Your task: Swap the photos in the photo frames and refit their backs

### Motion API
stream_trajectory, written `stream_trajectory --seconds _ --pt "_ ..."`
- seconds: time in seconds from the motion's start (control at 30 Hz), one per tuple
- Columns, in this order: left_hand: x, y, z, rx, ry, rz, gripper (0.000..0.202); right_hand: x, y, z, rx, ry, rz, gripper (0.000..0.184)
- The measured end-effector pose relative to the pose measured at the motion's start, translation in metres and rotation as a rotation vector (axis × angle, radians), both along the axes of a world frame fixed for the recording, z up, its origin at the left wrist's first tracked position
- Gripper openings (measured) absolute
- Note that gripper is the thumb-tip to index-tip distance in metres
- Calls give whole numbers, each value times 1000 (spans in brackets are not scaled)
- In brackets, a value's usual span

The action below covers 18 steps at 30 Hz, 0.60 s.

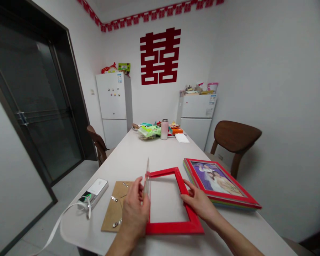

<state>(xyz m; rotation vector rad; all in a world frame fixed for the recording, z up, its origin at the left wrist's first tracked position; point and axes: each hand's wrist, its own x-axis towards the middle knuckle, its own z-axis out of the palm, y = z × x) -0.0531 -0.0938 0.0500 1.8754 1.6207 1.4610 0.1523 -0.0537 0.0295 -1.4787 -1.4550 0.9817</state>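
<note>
At the near end of a long white table (138, 156), an empty red rectangular picture frame (185, 193) lies flat. The left hand (134, 211) pinches a thin clear pane (147, 177) between thumb and fingers, holding it upright on edge along the frame's left side. The right hand (200, 202) rests on the frame's right rail, thumb on top and fingers curled loosely around its outer edge.

Just left of the frame lies a brown fibreboard backing panel with small metal clips (116, 206). Further left, near the table edge, sits a white rectangular power bank (94, 192) with a white strap trailing off the side. To the right, a stack of coloured frames (221, 183) lies close by, the top one red and holding a photo of people.

At the far end of the table stand a pale pink cylindrical bottle (164, 129), green snack packets (149, 131) and a white folded paper (181, 138).

Two dark brown wooden chairs flank the table, one on the right (236, 137). Against the white back wall stand two white fridges, the taller on the left (114, 106), beneath a large red paper-cut double-happiness character (160, 56). A dark-framed glass door (34, 106) fills the left wall.
</note>
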Motion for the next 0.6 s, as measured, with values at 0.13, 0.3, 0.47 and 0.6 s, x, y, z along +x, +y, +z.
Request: stream_trajectory --seconds 0.13,0.3,0.47,0.6 --pt "-48 -2 -21 -184 -121 147 41 8 7 -25 122 -486 7 52" --pt "-67 -11 -53 -370 5 144 39 5 8 -41 200 -786 45 42" --pt "-66 -17 -58 -369 212 153 37 1 6 -41 214 -894 58 33" --pt "-68 -18 -60 -306 308 130 36 -7 5 -36 373 -803 34 35"
